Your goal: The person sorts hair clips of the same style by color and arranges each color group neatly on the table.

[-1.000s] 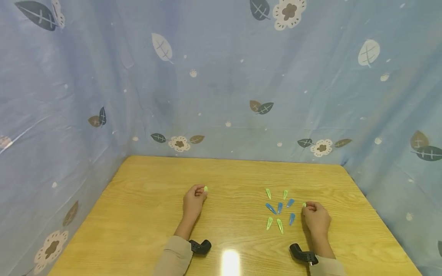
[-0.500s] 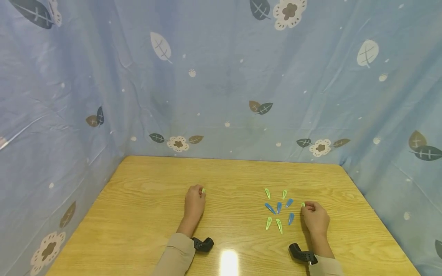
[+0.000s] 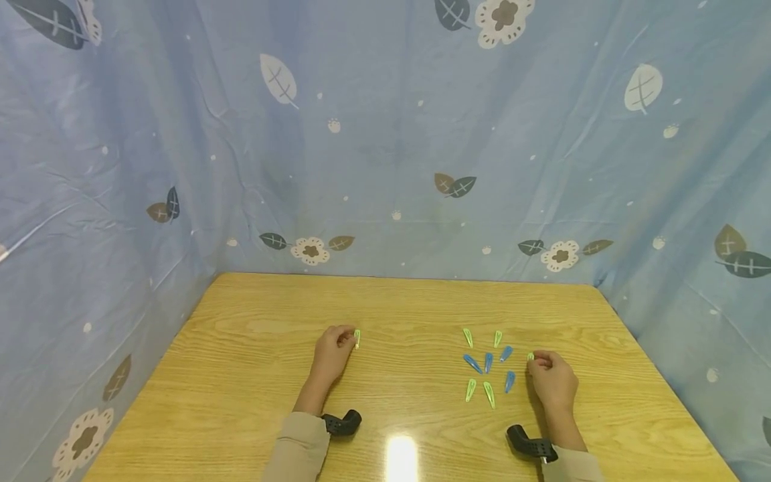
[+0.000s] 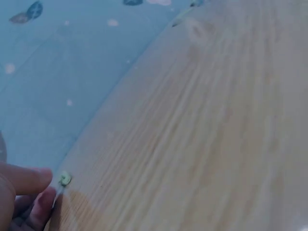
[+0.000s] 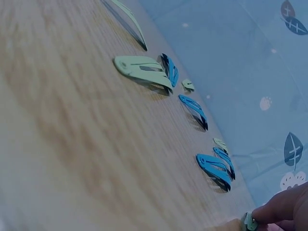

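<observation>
A light green snap hair clip (image 3: 357, 339) lies at the fingertips of my left hand (image 3: 331, 349), its full length showing. In the left wrist view a gap shows between the finger and thumb, with the clip (image 4: 65, 178) just past them. My right hand (image 3: 553, 381) pinches another green hair clip (image 3: 530, 357) between thumb and fingertips, partly covered by them. Between the hands, nearer the right one, several loose clips lie spread on the wood: green ones such as the front green clip (image 3: 470, 390), and blue ones such as the middle blue clip (image 3: 488, 363).
The wood-grain table (image 3: 259, 375) runs back to a blue patterned curtain (image 3: 385, 134), which also hangs along both sides. Each wrist wears a black camera mount, the left mount (image 3: 342, 423) and the right mount (image 3: 530, 444). A bright reflection shines at the front middle.
My left hand has drawn slightly leftward off its green hair clip, which now shows in full instead of mostly covered. The right hand and the loose clips stay in place.
</observation>
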A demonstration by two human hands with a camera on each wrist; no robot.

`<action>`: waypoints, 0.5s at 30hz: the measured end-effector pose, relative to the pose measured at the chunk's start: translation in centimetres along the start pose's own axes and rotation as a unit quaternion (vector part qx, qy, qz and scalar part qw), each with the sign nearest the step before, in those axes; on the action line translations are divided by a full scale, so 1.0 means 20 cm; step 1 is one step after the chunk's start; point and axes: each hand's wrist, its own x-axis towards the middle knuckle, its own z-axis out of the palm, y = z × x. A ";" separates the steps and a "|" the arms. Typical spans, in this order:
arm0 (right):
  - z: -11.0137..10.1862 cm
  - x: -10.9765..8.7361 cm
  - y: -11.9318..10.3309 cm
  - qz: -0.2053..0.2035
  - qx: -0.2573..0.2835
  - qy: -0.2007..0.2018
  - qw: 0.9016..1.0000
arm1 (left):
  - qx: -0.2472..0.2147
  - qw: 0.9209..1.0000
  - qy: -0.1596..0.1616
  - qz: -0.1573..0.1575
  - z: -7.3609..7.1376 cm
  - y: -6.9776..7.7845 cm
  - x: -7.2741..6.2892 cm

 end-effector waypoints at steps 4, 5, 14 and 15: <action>0.01 0.00 0.00 -0.004 0.003 0.006 1.000 | -0.009 1.000 -0.007 0.001 -0.02 -0.02 0.00; 0.01 0.00 0.00 -0.004 0.004 0.006 1.000 | -0.008 1.000 -0.006 0.002 -0.02 -0.02 0.00; 0.01 0.00 0.01 -0.001 0.010 0.015 1.000 | 0.022 1.000 0.004 0.013 0.00 -0.02 0.01; 0.01 0.01 0.01 -0.002 0.011 0.016 1.000 | 0.022 1.000 0.004 0.009 0.00 -0.02 0.01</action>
